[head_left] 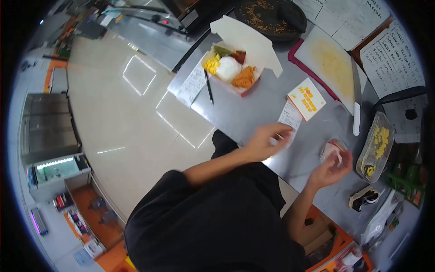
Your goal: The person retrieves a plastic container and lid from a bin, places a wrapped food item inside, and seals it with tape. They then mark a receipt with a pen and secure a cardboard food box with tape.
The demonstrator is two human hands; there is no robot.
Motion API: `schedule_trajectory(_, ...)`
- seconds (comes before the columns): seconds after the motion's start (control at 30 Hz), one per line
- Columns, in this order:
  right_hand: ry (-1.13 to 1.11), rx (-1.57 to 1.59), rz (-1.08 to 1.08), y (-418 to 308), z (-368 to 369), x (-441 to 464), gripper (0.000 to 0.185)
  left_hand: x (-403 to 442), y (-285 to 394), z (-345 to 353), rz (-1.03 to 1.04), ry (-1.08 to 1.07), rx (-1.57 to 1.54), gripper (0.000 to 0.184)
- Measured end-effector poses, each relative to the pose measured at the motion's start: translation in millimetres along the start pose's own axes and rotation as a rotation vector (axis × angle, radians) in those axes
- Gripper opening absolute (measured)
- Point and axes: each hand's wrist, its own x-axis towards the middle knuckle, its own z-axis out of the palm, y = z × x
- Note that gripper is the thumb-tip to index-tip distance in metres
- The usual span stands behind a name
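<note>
My left hand [266, 143] is over the table's near edge, beside a printed receipt [290, 116]. Its fingers curl around something whitish, too blurred to name. Farther right, my right hand [331, 171] pinches a small clear plastic bag [333, 149] with pale and reddish contents, resting on the metal table. A closed white box [306, 99] with orange lettering overlaps the receipt's top end. Behind my left hand stands an opened meal box [269, 55] with white rice [229, 69], yellow pieces [211, 64] and a fried orange-brown piece [244, 77].
A pen [209, 88] and another receipt [190, 87] lie left of the meal box. A knife [356, 115] lies by the cutting board [327, 59]. A stone mortar [267, 22] is at the back. On the right is a clear tray [377, 145] with yellow bits.
</note>
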Motion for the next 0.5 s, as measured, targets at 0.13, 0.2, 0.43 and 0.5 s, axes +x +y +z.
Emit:
schedule_trajectory(0.13,-0.339,0.038,-0.032,-82,144,-2,0.055,72,1,-212,0.348,0.464,0.668,0.036)
schedule_trajectory(0.2,-0.433,-0.092,-0.129,-103,210,18,0.059,145,21,-279,0.530,0.550,0.755,0.037)
schedule_trajectory(0.43,-0.685,-0.336,0.039,-104,260,23,0.034,234,5,-357,0.217,-0.215,0.773,0.038)
schedule_trajectory(0.5,-0.667,-0.305,0.068,-112,255,-7,0.029,210,-6,-361,0.209,-0.319,0.732,0.032)
